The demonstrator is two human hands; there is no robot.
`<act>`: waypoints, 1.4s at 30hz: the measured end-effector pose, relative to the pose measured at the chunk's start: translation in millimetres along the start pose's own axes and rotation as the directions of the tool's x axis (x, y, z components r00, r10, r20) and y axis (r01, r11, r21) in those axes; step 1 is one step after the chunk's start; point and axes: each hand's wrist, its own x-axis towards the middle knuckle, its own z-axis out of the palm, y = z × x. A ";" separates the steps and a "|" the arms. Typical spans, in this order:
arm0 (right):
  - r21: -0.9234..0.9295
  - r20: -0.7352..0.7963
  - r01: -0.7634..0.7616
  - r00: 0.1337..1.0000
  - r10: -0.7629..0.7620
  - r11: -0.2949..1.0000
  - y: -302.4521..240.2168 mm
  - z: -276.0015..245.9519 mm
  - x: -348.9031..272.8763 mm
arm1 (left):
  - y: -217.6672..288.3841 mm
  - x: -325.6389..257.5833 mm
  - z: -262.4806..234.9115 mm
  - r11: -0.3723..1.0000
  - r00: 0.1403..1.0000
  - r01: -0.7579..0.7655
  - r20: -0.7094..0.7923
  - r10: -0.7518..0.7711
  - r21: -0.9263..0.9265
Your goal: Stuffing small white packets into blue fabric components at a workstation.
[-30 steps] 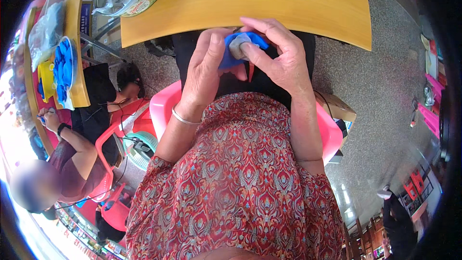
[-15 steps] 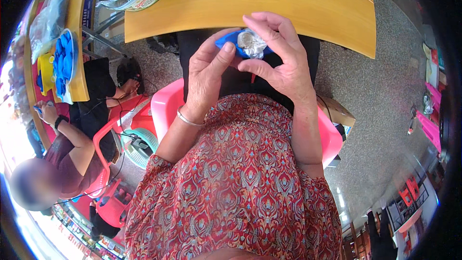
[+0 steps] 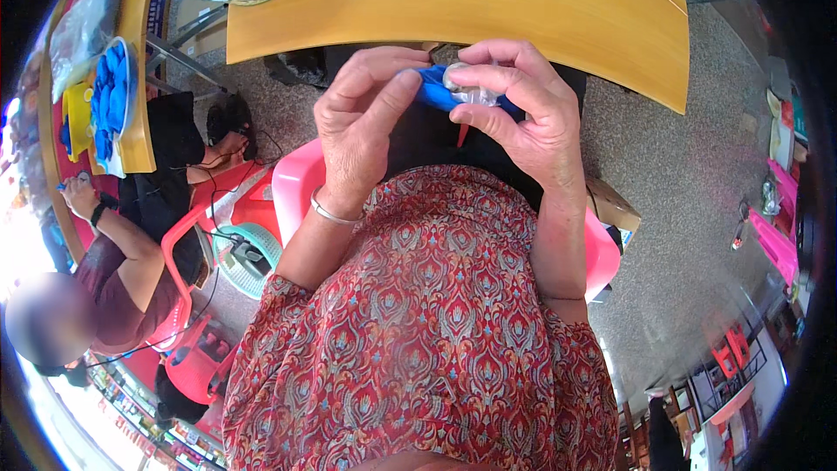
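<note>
Here the blue piece (image 3: 433,92) sits between both hands, just below the near edge of the wooden table (image 3: 523,9). A small clear part (image 3: 466,89) lies on its right end. The right hand (image 3: 523,118) pinches that part and the blue piece between thumb and fingers. The left hand (image 3: 362,122) grips the left end, thumb pressed against it. Beneath the forearms shows a pink chair (image 3: 296,187). At far left, another person (image 3: 113,270) sits at a second table (image 3: 139,52) bearing more blue pieces (image 3: 109,96).

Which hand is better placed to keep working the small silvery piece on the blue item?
Right, probably. The right hand pinches the silvery piece at its fingertips; the left hand only steadies the blue item.
</note>
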 end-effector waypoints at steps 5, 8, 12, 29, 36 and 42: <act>-0.005 0.017 0.030 0.999 -0.030 1.000 -1.3 2.4 2.5 | 0.9 3.1 10.6 0.928 0.994 0.017 -0.094 -0.056 -0.373; -0.017 0.021 0.049 0.999 -0.049 0.999 -5.9 2.8 3.4 | 2.5 3.3 14.8 0.819 0.989 0.046 -0.088 -0.117 -0.571; -0.018 0.028 0.015 0.999 -0.014 1.000 -14.3 2.2 0.5 | 5.8 4.4 20.5 0.778 0.993 0.005 -0.090 -0.079 -0.628; -0.109 -0.018 0.128 0.991 -0.131 0.986 -14.6 15.3 -0.6 | 0.2 3.8 23.9 0.835 0.979 -0.174 -0.183 0.090 -0.523; -0.289 -0.041 0.152 0.985 -0.170 0.945 -15.5 17.5 1.8 | -5.6 2.3 27.5 0.865 0.977 -0.195 -0.171 0.129 -0.461; -0.198 -0.032 0.053 0.998 -0.060 0.979 -0.6 22.4 -4.6 | -3.0 11.7 23.4 0.712 0.961 0.081 -0.136 -0.242 -0.698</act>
